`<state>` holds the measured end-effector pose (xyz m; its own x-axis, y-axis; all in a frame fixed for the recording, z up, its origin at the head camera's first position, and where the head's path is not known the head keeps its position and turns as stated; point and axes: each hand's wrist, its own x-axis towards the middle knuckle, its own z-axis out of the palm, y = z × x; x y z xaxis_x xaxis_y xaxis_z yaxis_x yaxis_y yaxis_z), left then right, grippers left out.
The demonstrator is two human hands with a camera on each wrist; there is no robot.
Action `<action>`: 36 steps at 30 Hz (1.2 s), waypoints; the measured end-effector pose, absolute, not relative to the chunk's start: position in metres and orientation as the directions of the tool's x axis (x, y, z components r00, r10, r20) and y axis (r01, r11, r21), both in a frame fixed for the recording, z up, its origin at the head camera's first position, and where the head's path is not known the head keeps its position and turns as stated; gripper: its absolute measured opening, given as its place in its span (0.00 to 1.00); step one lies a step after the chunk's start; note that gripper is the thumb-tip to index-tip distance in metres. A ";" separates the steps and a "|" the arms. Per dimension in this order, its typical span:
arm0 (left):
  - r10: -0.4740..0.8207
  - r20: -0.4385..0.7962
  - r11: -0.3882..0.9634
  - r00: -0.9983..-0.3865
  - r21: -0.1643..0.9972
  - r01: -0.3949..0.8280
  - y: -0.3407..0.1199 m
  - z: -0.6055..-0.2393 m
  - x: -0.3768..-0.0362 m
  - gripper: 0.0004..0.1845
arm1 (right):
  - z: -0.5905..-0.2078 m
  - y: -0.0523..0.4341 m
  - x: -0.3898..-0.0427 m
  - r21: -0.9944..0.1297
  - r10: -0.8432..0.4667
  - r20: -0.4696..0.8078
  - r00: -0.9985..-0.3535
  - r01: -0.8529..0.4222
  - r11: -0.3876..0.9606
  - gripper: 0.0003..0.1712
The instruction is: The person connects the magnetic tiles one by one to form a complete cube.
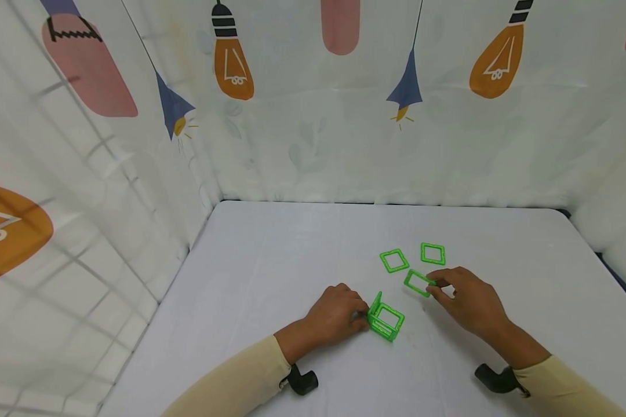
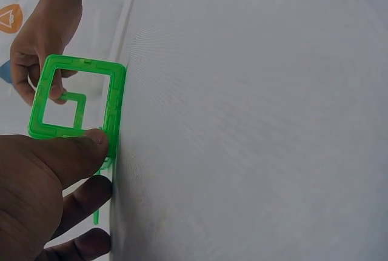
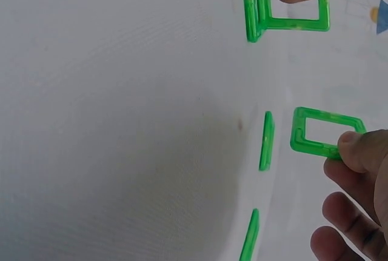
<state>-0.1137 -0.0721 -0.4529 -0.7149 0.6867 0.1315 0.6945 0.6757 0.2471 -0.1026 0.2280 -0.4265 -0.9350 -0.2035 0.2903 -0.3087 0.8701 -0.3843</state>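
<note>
My left hand [image 1: 336, 315] pinches the near left side of a small structure of joined green magnetic tiles [image 1: 383, 330]. One of its square frames stands upright and another lies flat; in the left wrist view the thumb presses on an open square frame [image 2: 88, 64]. Off to the right, my right hand [image 1: 469, 301] holds a single green square magnetic tile [image 1: 416, 289] by one edge, between thumb and index finger. That tile is raised above the table and apart from the structure. The other right fingers are loosely bent in the right wrist view.
Two loose green square tiles lie flat beyond the hands, one at the left [image 1: 385, 263] and one at the right [image 1: 423, 252]. A white cloth covers the table [image 1: 271, 255]. Light curtains [image 1: 313, 156] printed with lamps hang behind and beside it.
</note>
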 end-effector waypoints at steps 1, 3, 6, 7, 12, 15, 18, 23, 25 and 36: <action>0.687 0.132 0.675 -0.715 0.248 0.695 -0.072 -0.453 -0.114 0.08 | -0.427 0.227 -0.102 -0.382 -0.206 0.290 -0.934 -0.311 0.870 0.17; 0.688 0.132 0.673 -0.714 0.251 0.696 -0.072 -0.453 -0.114 0.08 | -0.427 0.225 -0.102 -0.382 -0.210 0.290 -0.934 -0.314 0.869 0.17; 0.690 0.135 0.670 -0.711 0.254 0.698 -0.072 -0.453 -0.114 0.08 | -0.427 0.222 -0.101 -0.378 -0.215 0.294 -0.931 -0.320 0.869 0.18; 0.690 0.136 0.669 -0.711 0.254 0.698 -0.072 -0.453 -0.114 0.08 | -0.427 0.221 -0.101 -0.377 -0.217 0.295 -0.931 -0.321 0.869 0.18; 0.692 0.139 0.668 -0.708 0.247 0.702 -0.072 -0.452 -0.114 0.08 | -0.430 0.218 -0.101 -0.383 -0.221 0.292 -0.930 -0.326 0.864 0.16; 0.693 0.142 0.668 -0.707 0.245 0.703 -0.072 -0.452 -0.113 0.08 | -0.432 0.217 -0.102 -0.384 -0.231 0.293 -0.928 -0.335 0.861 0.16; 0.691 0.143 0.668 -0.708 0.247 0.702 -0.072 -0.452 -0.113 0.08 | -0.434 0.215 -0.102 -0.378 -0.238 0.291 -0.927 -0.340 0.861 0.16; 0.687 0.133 0.674 -0.714 0.251 0.695 -0.072 -0.452 -0.112 0.09 | -0.436 0.212 -0.102 -0.366 -0.250 0.297 -0.922 -0.352 0.861 0.16; 0.685 0.131 0.676 -0.717 0.252 0.692 -0.072 -0.452 -0.112 0.09 | -0.437 0.211 -0.102 -0.363 -0.258 0.304 -0.917 -0.362 0.859 0.16; 0.683 0.135 0.678 -0.718 0.249 0.692 -0.072 -0.451 -0.112 0.08 | -0.443 0.205 -0.100 -0.372 -0.288 0.336 -0.897 -0.407 0.834 0.16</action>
<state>-0.1116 -0.0725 -0.4507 -0.7176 0.6833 0.1349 0.6920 0.6776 0.2489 -0.1002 0.2050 -0.4431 -0.8970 -0.2876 0.3356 -0.4067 0.8343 -0.3721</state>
